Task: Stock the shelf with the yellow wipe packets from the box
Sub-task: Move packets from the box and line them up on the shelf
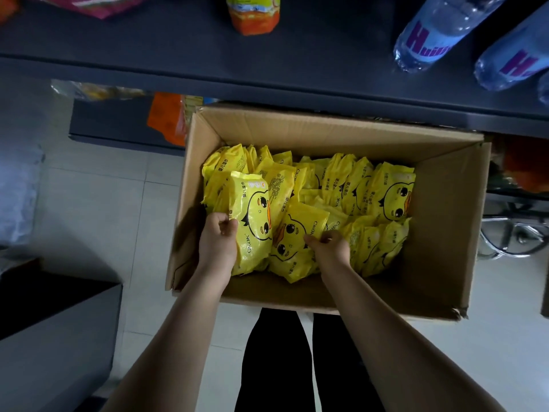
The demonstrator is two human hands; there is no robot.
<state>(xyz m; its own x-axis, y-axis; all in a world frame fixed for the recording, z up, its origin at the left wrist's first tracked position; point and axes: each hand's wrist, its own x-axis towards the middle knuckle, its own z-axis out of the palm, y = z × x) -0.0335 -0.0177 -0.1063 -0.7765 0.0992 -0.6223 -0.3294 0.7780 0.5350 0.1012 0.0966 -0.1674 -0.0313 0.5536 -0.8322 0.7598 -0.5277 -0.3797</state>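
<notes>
Shelf point(208, 66) first: the dark board runs across the top of your view, above and just behind the box, so each load is a short lift up and forward. It carries two water bottles point(430, 37) lying at the right and an orange packet point(252, 16) near the middle. The bare stretch between them looks like the likeliest place to stock.

The cardboard box point(445, 233) stands open on the tiled floor directly in front of your legs, its far wall tucked under the shelf edge. That keeps it within reach of both arms at once. Inside it, the yellow wipe packets point(383, 191) are still plentiful. Most stand on edge in rows along the back and right; a few lie loose on top at the front left.

You have gone for two of those loose ones. The left packet point(252, 221) is raised face-up above the rest, and the right packet point(294, 242) lies tilted just beside it, the two touching.

Your left hand point(218, 242) has its fingers curled tight onto the left packet's near left edge. Your right hand point(329, 248) pinches the right packet's lower right edge, fingers bunched together on the wrapper. Edge grips suit soft, slippery packs, but they may sag or slide as you lift.
</notes>
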